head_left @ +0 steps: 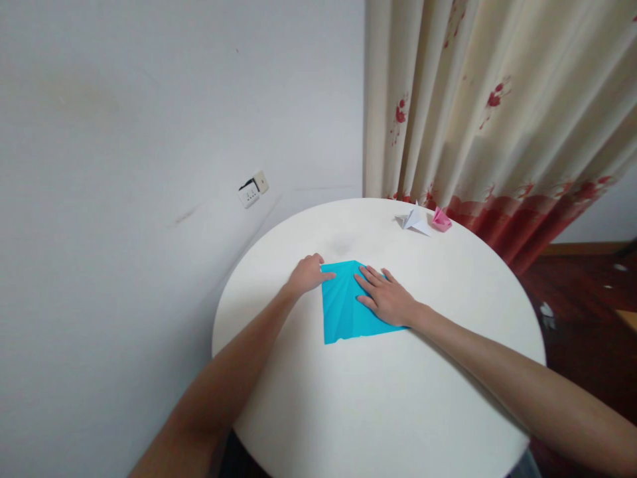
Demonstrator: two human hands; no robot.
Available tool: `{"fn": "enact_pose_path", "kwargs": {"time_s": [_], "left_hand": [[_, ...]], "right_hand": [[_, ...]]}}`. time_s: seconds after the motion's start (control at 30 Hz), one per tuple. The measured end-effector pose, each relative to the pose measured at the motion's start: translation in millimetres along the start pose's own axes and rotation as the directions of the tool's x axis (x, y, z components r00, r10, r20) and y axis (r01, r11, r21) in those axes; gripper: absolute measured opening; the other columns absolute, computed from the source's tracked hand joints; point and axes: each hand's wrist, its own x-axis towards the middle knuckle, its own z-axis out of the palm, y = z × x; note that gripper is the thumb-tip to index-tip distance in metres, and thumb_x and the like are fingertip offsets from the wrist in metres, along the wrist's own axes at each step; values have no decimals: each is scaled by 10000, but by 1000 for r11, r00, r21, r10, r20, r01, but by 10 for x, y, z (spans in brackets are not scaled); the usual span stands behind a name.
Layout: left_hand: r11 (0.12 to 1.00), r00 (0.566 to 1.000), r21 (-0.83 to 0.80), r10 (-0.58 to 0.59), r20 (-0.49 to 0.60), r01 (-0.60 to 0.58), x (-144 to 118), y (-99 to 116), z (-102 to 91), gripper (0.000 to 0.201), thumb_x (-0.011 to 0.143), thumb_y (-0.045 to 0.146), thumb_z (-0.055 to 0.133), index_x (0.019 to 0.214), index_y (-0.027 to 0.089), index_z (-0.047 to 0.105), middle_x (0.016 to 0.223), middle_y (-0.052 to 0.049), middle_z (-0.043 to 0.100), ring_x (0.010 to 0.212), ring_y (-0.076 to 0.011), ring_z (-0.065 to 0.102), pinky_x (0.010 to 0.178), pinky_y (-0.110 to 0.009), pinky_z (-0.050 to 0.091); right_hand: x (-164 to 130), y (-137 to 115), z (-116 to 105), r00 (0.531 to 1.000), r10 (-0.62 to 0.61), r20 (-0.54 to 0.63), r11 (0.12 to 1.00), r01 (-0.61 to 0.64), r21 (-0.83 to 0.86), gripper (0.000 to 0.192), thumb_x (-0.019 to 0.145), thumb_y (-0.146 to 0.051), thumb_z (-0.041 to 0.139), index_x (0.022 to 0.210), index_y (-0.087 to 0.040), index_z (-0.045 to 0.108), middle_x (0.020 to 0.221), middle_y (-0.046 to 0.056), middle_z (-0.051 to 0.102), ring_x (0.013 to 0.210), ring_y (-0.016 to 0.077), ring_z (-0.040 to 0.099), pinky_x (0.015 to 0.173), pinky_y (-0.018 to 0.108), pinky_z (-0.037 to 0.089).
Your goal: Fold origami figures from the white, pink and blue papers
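Note:
A creased sheet of blue paper (343,309) lies unfolded on the white round table (318,411), with fold lines fanning down from its far edge. My left hand (305,273) is at the sheet's far left corner, its thumb on top of the paper and its fingers curled at the edge, holding that corner. On the right half of the sheet, my right hand (387,297) rests flat with fingers spread, pressing the paper and hiding part of its right side.
Near the table's far right edge stand a folded white paper plane (414,220) and a small pink folded paper piece (440,220). A wall with a socket (249,194) is on the left. Behind the table hangs a floral curtain (448,133).

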Motion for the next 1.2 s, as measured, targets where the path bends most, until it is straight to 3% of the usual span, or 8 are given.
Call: {"fn": "enact_pose_path", "kwargs": {"time_s": [0.17,0.33,0.53,0.7,0.8,0.93,1.03,1.2], "left_hand": [[996,997,-61,-56,44,58,37,-29,20,469,738,517,716,1052,190,598,1015,-74,704,908,-231,654,716,-281,456],[996,999,-87,-31,15,32,63,-55,53,410,718,511,736,930,185,608,956,-71,698,876,-230,643,689,-286,446],[981,997,-192,7,-72,-21,30,12,68,122,801,302,655,862,204,617,828,-16,676,769,-176,622,677,-269,452],[956,969,-244,108,-224,-163,-37,181,21,160,822,205,570,954,200,661,903,-23,702,840,-179,634,783,-278,487],[937,942,-217,218,-254,-275,-89,299,7,201,840,216,558,972,187,707,965,-46,708,902,-195,635,862,-295,495],[901,915,-217,323,-242,-375,-153,400,63,268,899,274,524,1058,195,726,1021,-63,699,961,-198,643,923,-307,507],[870,874,-152,435,-214,-470,-192,421,139,319,916,285,519,1167,188,689,1184,-80,666,1115,-209,612,1035,-327,461],[838,839,57,544,4,-543,-250,400,214,484,920,312,538,1374,142,536,1472,-126,485,1369,-261,439,1159,-390,338]], "right_hand": [[1,9,11,1000,-3,-3,1000,3,-2,709,991,-610,166,1553,-185,247,1616,127,187,1496,288,157,1191,555,144],[0,12,18,1000,-3,-11,1000,3,-7,706,989,-614,167,1552,-196,255,1616,116,191,1494,287,169,1190,555,150],[0,11,15,1000,-3,-5,1000,3,-2,711,989,-614,155,1552,-190,252,1617,117,185,1494,295,162,1186,569,146],[-1,-7,-8,1000,17,-2,1000,-17,9,749,991,-604,142,1554,-116,223,1606,131,213,1493,279,175,1198,543,146],[0,-16,-22,1000,24,5,1000,-24,-6,717,1009,-544,145,1542,-76,246,1604,145,208,1494,275,173,1203,529,146],[6,-10,-36,1000,20,16,1000,-20,-15,625,1020,-413,200,1534,-63,264,1602,148,210,1488,277,194,1198,535,168],[9,-1,-44,1000,18,18,1000,-18,-18,589,998,-318,261,1527,-60,282,1600,149,224,1484,276,210,1197,532,180],[14,22,-41,1000,21,9,1000,-21,-3,608,953,-250,330,1521,-38,287,1593,162,238,1481,279,217,1201,509,192]]}}
